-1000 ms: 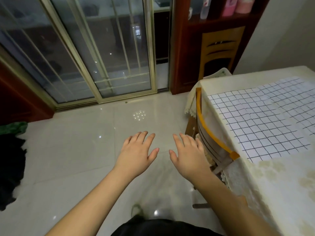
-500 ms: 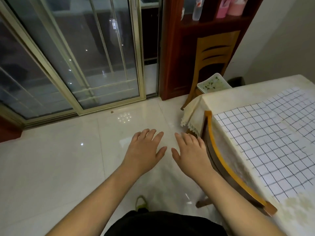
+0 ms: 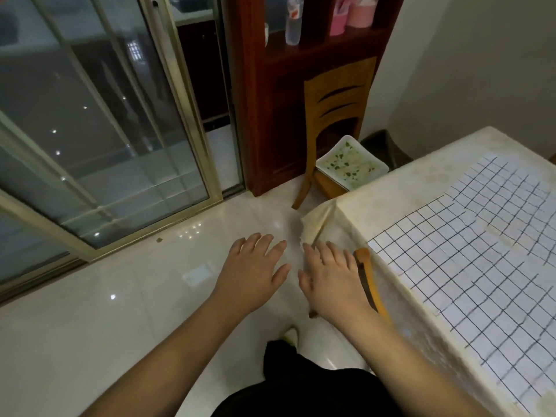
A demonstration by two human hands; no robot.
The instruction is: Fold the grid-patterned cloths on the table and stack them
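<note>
A white cloth with a black grid pattern (image 3: 469, 266) lies spread flat on the table (image 3: 400, 191) at the right, which is covered by a cream tablecloth. My left hand (image 3: 252, 272) and my right hand (image 3: 329, 279) are held out palm down over the floor, to the left of the table's edge, fingers spread and holding nothing. My right hand is beside the top rail of a chair (image 3: 371, 284) tucked against the table. Neither hand touches the cloth.
Another wooden chair (image 3: 334, 115) stands at the table's far corner with a patterned cushion (image 3: 350, 167) on its seat. A dark wooden cabinet (image 3: 270, 100) and sliding glass doors (image 3: 99, 130) stand behind. Glossy tiled floor (image 3: 135, 296) lies below my hands.
My view has swung right and closer to the table, so more of the grid cloth and the far chair show. Both hands stay open, palm down, side by side.
</note>
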